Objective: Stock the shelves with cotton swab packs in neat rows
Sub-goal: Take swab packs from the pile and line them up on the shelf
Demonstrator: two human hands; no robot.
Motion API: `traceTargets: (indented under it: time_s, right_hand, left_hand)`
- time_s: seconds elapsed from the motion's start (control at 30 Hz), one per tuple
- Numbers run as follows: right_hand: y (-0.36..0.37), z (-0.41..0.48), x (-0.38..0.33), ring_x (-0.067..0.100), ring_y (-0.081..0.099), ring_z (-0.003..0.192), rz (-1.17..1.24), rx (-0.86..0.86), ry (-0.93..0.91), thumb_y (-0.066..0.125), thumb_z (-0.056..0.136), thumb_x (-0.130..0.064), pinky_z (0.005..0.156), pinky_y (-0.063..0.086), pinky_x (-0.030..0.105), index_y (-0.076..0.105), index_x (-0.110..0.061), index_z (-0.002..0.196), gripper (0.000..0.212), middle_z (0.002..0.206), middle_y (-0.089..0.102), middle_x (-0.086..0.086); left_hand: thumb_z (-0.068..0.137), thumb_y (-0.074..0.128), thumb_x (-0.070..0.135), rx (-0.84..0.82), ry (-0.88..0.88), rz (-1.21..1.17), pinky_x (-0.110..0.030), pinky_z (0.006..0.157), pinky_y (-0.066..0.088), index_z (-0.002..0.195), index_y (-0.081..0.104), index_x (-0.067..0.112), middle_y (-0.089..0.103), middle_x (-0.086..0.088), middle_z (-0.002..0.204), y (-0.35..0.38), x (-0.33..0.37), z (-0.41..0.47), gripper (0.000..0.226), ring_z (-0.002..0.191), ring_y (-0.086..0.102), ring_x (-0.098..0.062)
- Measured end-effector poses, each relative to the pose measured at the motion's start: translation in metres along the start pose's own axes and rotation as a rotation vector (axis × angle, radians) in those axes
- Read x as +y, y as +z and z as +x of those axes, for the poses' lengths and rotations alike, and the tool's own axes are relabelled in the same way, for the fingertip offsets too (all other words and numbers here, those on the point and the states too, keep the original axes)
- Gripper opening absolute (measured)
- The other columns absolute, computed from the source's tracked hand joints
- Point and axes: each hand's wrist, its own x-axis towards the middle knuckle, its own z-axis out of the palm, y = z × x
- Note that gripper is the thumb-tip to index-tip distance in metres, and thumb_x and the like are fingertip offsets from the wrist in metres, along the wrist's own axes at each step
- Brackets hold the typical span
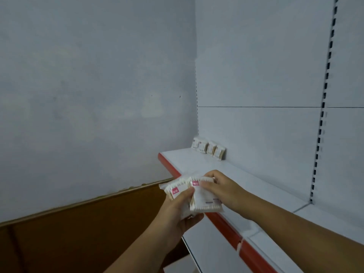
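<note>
My left hand [177, 211] holds a small stack of clear cotton swab packs [175, 191] with pink labels, just off the shelf's front edge. My right hand [220, 186] grips the front pack [204, 200] of that stack from the right, fingers over its top edge. A white shelf [256, 186] with a red front strip [226, 223] runs from lower right to the far left corner. Against the back panel at that far corner stand two short rows of swab packs [208, 147], upright and side by side.
A white back panel with a slotted upright [323, 107] rises behind the shelf. A pale wall [88, 95] stands to the left, with brown wood panelling [78, 233] below it. A lower white shelf [208, 251] shows under the red strip.
</note>
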Motion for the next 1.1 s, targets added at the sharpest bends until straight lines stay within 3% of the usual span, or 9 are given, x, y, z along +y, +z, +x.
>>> traceTargets:
  time_s: [0.1,0.3,0.43,0.67,0.8,0.9,1.1]
  right_hand:
    - [0.013,0.046,0.006,0.004,0.067,0.078,-0.006,0.022,-0.016,0.056,0.092,-0.044,0.063,0.051,0.018,0.054,-0.022,0.098,0.023,0.092,0.068,-0.003]
    - [0.033,0.137,0.008,0.019,0.066,0.087,-0.057,0.118,0.001,0.066,0.087,-0.041,0.077,0.055,0.038,0.056,-0.015,0.091,0.029,0.098,0.068,0.009]
    - [0.035,0.188,0.008,0.005,0.059,0.066,-0.043,0.195,0.026,0.071,0.082,-0.042,0.056,0.045,0.022,0.057,-0.015,0.087,0.03,0.081,0.067,-0.002]
    - [0.046,0.245,0.04,0.005,0.056,0.053,-0.008,0.303,0.133,0.07,0.08,-0.047,0.047,0.04,0.021,0.055,-0.013,0.088,0.038,0.061,0.066,-0.01]
    - [0.026,0.276,0.055,0.007,0.058,0.05,-0.074,0.343,0.139,0.076,0.076,-0.043,0.044,0.041,0.018,0.053,-0.016,0.086,0.036,0.073,0.071,-0.013]
    - [-0.007,0.298,0.072,0.013,0.063,0.052,-0.108,0.458,0.175,0.082,0.072,-0.031,0.045,0.046,0.022,0.054,-0.017,0.086,0.035,0.083,0.072,-0.002]
    - [-0.048,0.359,0.114,0.015,0.063,0.05,-0.177,0.641,0.307,0.083,0.072,-0.025,0.047,0.052,0.026,0.056,-0.016,0.087,0.033,0.08,0.069,0.009]
  left_hand:
    - [0.071,0.073,0.037,-0.035,0.01,-0.007,-0.032,0.068,0.057,0.127,0.052,0.02,0.072,-0.011,0.109,-0.033,0.007,0.041,0.063,0.095,0.071,-0.027]
    - [0.077,0.067,0.048,-0.137,-0.008,0.007,-0.039,0.08,0.058,0.129,0.055,0.016,0.069,-0.013,0.116,-0.107,0.035,0.137,0.062,0.1,0.07,-0.027]
    - [0.071,0.075,0.037,-0.19,-0.081,-0.011,-0.035,0.068,0.058,0.125,0.057,0.014,0.071,-0.013,0.112,-0.137,0.062,0.2,0.062,0.098,0.07,-0.029]
    - [0.077,0.07,0.028,-0.246,-0.077,0.049,-0.04,0.071,0.059,0.127,0.054,0.016,0.072,-0.012,0.108,-0.165,0.069,0.282,0.053,0.096,0.071,-0.032]
    - [0.077,0.071,0.023,-0.255,-0.079,0.056,-0.037,0.064,0.059,0.123,0.057,0.016,0.073,-0.012,0.106,-0.184,0.076,0.336,0.048,0.093,0.071,-0.031]
    - [0.069,0.074,0.024,-0.252,-0.086,0.097,-0.034,0.061,0.058,0.119,0.061,0.016,0.073,-0.012,0.106,-0.207,0.085,0.379,0.052,0.092,0.072,-0.028]
    - [0.064,0.074,0.02,-0.283,-0.129,0.152,-0.032,0.054,0.058,0.109,0.065,0.008,0.074,-0.015,0.096,-0.238,0.111,0.462,0.047,0.074,0.073,-0.024]
